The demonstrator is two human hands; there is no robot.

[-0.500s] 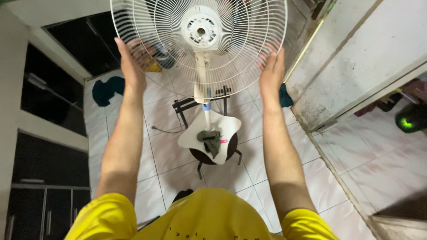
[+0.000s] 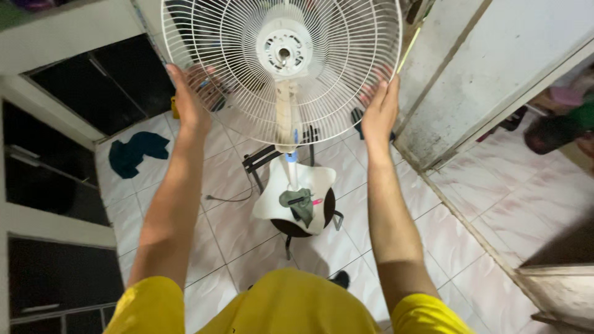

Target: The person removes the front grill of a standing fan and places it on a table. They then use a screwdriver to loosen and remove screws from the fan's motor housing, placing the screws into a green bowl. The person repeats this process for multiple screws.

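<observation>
We are holding the white wire fan guard (image 2: 247, 68) up in front of us, our left hand (image 2: 189, 93) gripping its left rim and our right hand (image 2: 378, 111) gripping its right rim, fingers curled around the wires. It is sitting above the fan's white base (image 2: 272, 198) on the tiled floor (image 2: 235, 229).

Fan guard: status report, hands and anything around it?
Left hand and right hand grip opposite rims of white fan guard. Fan base below on stool. Dark cloth on tiles.
</observation>
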